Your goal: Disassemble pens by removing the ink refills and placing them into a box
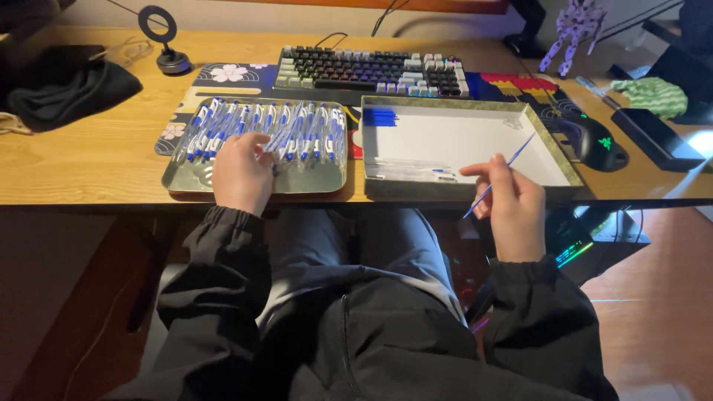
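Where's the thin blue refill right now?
In the head view, the thin blue refill is pinched in the right hand, slanting over the near right edge of the white tray.

Dim warm light, deep underdesk shadow.

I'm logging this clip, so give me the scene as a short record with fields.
left hand: left hand reaching into metal tray of blue-and-clear pens
right hand: right hand pinching thin blue refill in its fingers
white box: white box holds blue caps and clear barrels
behind: keyboard, mouse
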